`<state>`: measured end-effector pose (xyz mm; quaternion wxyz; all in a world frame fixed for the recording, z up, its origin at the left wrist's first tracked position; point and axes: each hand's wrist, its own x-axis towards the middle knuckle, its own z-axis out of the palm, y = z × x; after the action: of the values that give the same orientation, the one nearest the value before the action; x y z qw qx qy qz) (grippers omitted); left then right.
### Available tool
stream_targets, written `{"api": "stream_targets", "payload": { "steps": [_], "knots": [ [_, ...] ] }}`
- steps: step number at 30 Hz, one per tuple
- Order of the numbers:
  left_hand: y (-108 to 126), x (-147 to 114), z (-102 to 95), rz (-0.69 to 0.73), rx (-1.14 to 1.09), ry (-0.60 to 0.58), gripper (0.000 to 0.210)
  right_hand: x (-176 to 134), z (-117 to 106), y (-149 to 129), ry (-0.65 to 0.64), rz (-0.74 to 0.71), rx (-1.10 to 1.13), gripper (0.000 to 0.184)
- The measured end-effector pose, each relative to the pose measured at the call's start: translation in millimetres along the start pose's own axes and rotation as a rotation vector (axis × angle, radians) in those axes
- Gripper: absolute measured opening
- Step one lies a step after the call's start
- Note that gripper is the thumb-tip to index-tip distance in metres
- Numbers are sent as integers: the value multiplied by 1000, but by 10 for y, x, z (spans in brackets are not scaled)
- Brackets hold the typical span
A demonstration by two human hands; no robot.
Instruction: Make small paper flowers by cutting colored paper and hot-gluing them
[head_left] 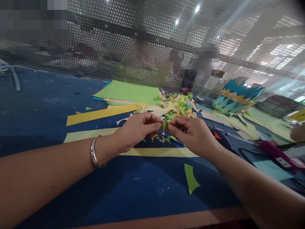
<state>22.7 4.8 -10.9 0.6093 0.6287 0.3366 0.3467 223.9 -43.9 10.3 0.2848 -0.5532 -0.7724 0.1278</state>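
Observation:
Between my two hands is a small curled piece of green paper [165, 126]. My left hand [139, 128], with a silver bangle at its wrist, pinches it from the left. My right hand [193, 132] pinches the same piece from the other side, thumb against forefinger. Just beyond my fingers lies a heap of paper scraps [179, 106] in green, cream and orange. Beneath my hands a pale yellow paper strip [162, 152] crosses the blue table. Closer to me rests a loose green paper scrap [191, 179] with curved edges.
A stack of coloured sheets [133, 92] lies at the back, a yellow strip [100, 115] in front of it. To the right stand a blue paper crown [238, 97] and a clear bottle [209, 84]. A purple power strip [278, 156] with cables lies right. A perforated metal panel [100, 54] borders the table.

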Motion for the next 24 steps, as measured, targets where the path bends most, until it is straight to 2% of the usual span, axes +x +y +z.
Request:
{"api": "stream_targets", "payload": {
  "steps": [4, 8, 13, 18, 24],
  "knots": [
    [36, 9, 17, 42, 207, -33, 19, 15, 37, 53, -22, 22, 92, 20],
    [46, 24, 15, 102, 395, -14, 20, 0, 47, 113, -62, 51, 201, 21],
    [-8, 58, -19, 194, 623, 55, 27, -27, 35, 113, -45, 63, 276, 36],
    [21, 54, 14, 224, 708, 77, 28, -38, 51, 133, -65, 65, 328, 28],
    [53, 49, 19, 245, 725, 50, 24, -48, 59, 176, -41, 33, 263, 25]
  ]
}}
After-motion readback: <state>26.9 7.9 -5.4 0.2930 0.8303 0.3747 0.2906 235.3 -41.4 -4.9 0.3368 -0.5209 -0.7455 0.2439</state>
